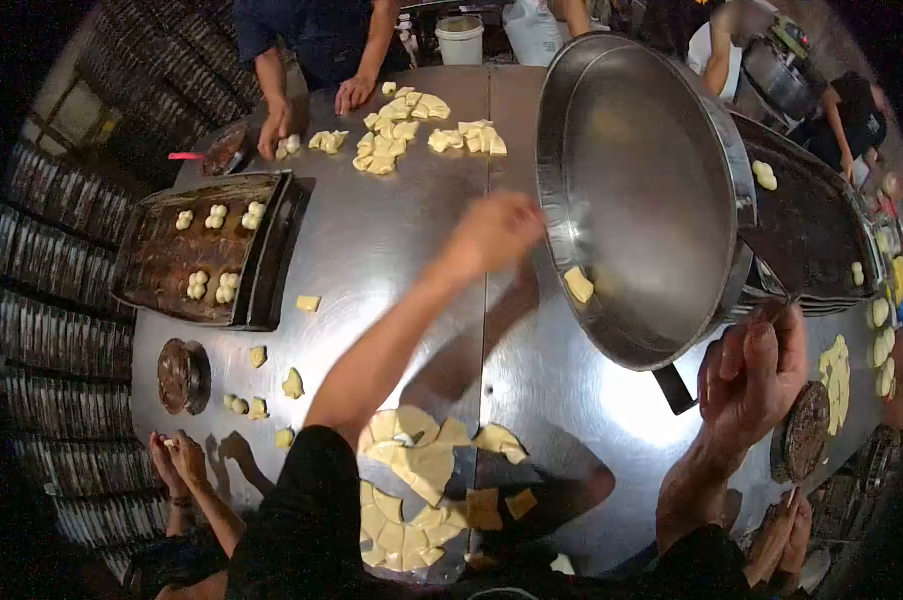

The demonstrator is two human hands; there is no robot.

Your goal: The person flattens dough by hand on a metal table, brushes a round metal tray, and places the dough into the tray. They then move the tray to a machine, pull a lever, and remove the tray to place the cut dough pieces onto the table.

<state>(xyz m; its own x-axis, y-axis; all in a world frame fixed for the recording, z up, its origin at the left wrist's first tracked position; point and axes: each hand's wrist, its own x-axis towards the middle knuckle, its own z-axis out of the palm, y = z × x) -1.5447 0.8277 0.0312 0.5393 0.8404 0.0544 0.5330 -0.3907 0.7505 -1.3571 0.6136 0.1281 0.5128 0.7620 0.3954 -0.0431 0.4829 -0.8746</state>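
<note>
A large round metal pan [642,190] stands tilted over the table, with one piece of dough [579,285] against its lower left wall. Beside the pan's left rim is my left hand [497,232], slightly blurred, its fingers curled in; anything inside them is hidden. My right hand [757,370] is raised just off the pan's lower right side. Its fingers are closed around something dark and thin that I cannot make out. Below my left forearm lies a sheet of cut dough [412,465], partly in shadow, with loose dough pieces [484,508] to its right.
A dark tray [162,265] of dough balls sits at the left, another tray [812,220] at the right. Co-workers' hands [277,128] work across the table; others' hands [187,460] are at lower left and lower right. Cut dough [392,130] lies at the far side.
</note>
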